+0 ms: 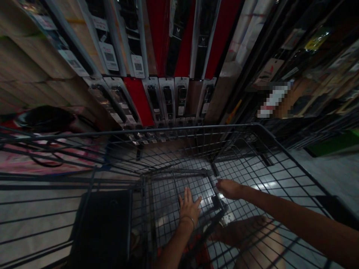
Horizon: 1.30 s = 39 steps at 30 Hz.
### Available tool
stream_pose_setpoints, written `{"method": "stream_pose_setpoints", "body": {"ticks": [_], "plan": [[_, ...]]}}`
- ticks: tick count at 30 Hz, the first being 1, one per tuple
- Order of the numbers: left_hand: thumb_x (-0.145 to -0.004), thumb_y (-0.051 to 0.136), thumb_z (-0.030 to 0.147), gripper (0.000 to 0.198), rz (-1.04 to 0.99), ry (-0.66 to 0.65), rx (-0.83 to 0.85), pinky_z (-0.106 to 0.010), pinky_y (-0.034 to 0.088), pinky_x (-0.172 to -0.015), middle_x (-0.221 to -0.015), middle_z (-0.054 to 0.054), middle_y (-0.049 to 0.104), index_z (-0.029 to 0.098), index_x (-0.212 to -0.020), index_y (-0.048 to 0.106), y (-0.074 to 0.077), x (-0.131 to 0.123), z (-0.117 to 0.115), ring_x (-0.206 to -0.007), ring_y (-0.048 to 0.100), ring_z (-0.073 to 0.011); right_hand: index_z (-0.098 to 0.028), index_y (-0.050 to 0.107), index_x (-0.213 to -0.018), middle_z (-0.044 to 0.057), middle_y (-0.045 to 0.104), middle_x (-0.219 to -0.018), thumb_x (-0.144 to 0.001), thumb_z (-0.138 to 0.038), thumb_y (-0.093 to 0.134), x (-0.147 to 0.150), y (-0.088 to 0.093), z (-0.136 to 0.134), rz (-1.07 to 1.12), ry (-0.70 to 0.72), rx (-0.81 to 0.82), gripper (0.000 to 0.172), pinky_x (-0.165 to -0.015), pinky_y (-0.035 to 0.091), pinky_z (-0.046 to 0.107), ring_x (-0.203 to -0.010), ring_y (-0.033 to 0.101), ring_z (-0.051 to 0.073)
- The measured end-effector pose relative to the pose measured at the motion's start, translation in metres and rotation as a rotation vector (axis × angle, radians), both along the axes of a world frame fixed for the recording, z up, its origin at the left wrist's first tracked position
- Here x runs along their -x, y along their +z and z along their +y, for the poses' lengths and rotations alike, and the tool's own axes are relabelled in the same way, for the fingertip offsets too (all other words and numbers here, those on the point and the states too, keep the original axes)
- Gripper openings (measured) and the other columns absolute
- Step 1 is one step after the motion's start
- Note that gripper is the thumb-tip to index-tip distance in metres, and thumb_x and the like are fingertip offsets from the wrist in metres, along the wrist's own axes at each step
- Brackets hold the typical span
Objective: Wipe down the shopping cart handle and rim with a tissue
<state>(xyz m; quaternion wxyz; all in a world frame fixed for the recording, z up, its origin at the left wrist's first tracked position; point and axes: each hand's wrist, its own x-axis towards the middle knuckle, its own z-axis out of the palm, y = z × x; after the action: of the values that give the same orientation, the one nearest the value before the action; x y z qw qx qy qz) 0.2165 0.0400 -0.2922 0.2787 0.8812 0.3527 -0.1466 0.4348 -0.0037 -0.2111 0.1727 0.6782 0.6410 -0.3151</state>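
A dark metal wire shopping cart (pixel 193 128) fills the lower view. Inside it, my left hand (pixel 190 208) has its fingers spread over the wire mesh and wears a thin bracelet at the wrist; whether it touches the wires I cannot tell. Just right of it, my right hand (pixel 228 188) is curled into a fist, knuckles toward the left, close to the wire side. What its fingers hold, if anything, is hidden. A black flat panel (pixel 102 228) sits at the left of the cart.
Beyond the cart stands a rack of packaged belts or straps (pixel 168 99) with tags. Pink bags (pixel 84 153) and a black bag (pixel 45 119) lie at the left. Dark shelves with tagged goods rise at the right, above a green box (pixel 333 144). Shiny tiled floor shows below.
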Motion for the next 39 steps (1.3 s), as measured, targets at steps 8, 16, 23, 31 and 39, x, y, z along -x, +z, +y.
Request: {"method": "stream_pose_setpoints", "body": {"ticks": [8,16,23,31,39], "plan": [[-0.081,0.056,0.037,0.05,0.014,0.001,0.017,-0.06,0.016,-0.109,-0.154,-0.008,0.016,0.041,-0.13,0.045,0.003,-0.001,0.004,-0.141,0.002,-0.0333,-0.018,0.053,-0.119,0.008,0.056,-0.119,-0.089,-0.034,0.055,-0.043,-0.004,0.042,-0.196,-0.187,-0.127,0.033,-0.083,0.051,0.041,-0.099,0.058,0.02],[-0.079,0.058,0.04,0.052,0.062,0.005,0.035,-0.061,0.014,-0.109,-0.154,-0.008,0.016,0.042,-0.129,0.045,0.0,-0.004,0.007,-0.14,0.0,-0.0328,-0.014,0.052,-0.124,0.019,0.052,-0.122,-0.08,0.005,0.036,-0.052,-0.008,0.036,-0.22,-0.167,-0.09,0.05,-0.083,0.047,0.032,-0.097,0.064,0.022],[-0.081,0.055,0.04,0.051,0.019,-0.01,0.007,-0.06,0.016,-0.109,-0.154,-0.007,0.015,0.042,-0.131,0.043,0.006,-0.002,0.008,-0.14,0.001,-0.0331,-0.013,0.055,-0.121,0.022,0.051,-0.124,-0.079,0.004,0.031,-0.046,-0.01,0.01,-0.223,-0.157,-0.084,0.051,-0.083,0.046,0.032,-0.098,0.064,0.023],[-0.083,0.054,0.039,0.05,0.006,-0.015,-0.001,-0.058,0.016,-0.11,-0.154,-0.007,0.014,0.042,-0.131,0.043,0.003,0.0,0.008,-0.141,0.001,-0.0329,-0.013,0.063,-0.106,0.019,0.056,-0.118,-0.076,0.001,0.04,-0.044,-0.001,-0.019,-0.146,-0.066,0.066,0.04,-0.079,0.047,0.031,-0.095,0.065,0.023],[-0.083,0.054,0.037,0.049,-0.018,0.007,-0.005,-0.057,0.018,-0.11,-0.154,-0.009,0.015,0.04,-0.131,0.044,0.004,0.0,0.012,-0.14,0.003,-0.033,-0.015,0.06,-0.114,0.019,0.056,-0.117,-0.082,0.001,0.032,-0.066,0.017,0.027,-0.386,-0.181,-0.135,0.045,-0.076,0.048,0.033,-0.095,0.064,0.025]]}}
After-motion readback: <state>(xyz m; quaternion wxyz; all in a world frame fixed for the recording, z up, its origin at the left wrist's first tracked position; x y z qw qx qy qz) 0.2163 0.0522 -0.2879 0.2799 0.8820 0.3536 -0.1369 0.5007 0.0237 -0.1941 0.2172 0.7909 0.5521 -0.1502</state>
